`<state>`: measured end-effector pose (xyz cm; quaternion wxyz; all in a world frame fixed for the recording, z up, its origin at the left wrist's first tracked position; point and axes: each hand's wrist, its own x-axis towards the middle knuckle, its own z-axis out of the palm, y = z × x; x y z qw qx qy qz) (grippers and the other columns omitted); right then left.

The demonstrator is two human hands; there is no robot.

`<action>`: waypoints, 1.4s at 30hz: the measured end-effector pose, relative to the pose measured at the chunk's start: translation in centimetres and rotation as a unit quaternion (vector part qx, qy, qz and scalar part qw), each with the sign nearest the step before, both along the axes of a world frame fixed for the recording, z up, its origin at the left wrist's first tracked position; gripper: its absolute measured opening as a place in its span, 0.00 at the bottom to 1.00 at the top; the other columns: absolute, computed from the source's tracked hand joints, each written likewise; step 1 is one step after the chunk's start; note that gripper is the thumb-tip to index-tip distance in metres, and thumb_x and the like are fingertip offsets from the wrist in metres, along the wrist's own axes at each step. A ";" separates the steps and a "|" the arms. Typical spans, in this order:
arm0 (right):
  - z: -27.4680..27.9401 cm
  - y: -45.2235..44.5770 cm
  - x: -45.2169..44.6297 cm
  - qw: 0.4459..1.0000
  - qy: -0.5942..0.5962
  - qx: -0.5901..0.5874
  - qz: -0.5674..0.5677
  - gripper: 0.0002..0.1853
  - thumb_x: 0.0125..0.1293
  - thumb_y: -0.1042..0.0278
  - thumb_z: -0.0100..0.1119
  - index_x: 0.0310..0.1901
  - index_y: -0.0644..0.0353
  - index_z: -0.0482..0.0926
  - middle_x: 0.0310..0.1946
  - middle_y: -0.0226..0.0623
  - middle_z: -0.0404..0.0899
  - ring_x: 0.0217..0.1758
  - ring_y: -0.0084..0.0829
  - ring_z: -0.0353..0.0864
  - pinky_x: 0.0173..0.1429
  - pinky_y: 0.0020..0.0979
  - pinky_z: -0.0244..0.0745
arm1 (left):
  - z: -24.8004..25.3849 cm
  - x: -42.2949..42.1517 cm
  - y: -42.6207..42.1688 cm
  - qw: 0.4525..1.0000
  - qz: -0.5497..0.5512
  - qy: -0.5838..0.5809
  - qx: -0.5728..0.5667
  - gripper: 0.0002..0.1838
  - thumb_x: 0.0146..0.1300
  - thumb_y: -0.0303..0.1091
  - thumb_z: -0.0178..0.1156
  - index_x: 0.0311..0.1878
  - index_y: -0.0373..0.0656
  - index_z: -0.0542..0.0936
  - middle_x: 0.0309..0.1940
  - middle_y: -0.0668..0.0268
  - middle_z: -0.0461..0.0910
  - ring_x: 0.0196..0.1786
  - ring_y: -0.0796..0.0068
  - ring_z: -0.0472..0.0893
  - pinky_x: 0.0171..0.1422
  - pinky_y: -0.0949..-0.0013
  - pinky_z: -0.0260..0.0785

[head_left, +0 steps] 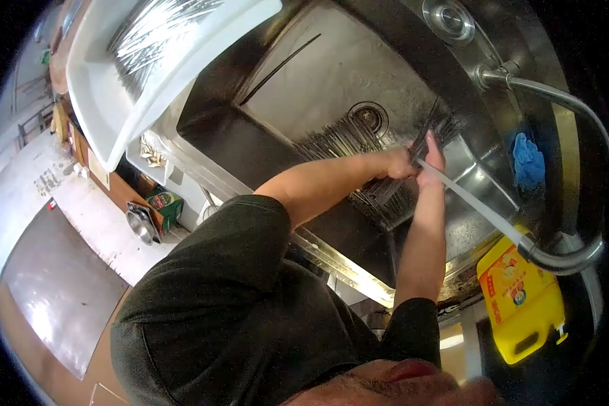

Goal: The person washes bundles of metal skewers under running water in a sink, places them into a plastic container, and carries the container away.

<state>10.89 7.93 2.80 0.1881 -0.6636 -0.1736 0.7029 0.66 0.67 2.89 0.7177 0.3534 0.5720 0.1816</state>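
Note:
My left hand [400,163] is closed around a bundle of thin, dark metal skewers [441,127] above the sink. My right hand [432,162] presses against the same bundle from the other side, fingers lying along it. From the curved faucet [561,260] a stream of water [470,198] runs down onto my hands. More skewers [338,143] lie in a pile in the steel sink [311,74], partly hidden under my left forearm. A single dark stick [282,68] rests apart near the sink's far left side.
A white plastic bin [91,74] with shiny skewers [159,37] stands at upper left. A blue cloth or glove [528,162] lies on the sink's right ledge. The yellow jug [521,298] is at lower right. A second spout [561,98] arches over the right edge.

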 end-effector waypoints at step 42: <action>0.2 1.2 -0.5 0.984 -0.106 -0.006 0.143 0.22 0.52 0.55 0.67 0.41 0.65 0.76 0.32 0.36 0.77 0.26 0.29 0.75 0.28 0.30 0.72 | 2.6 1.5 -0.2 0.980 -0.090 0.117 0.134 0.23 0.59 0.38 0.46 0.43 0.21 0.71 0.42 0.36 0.74 0.47 0.44 0.75 0.52 0.54 0.67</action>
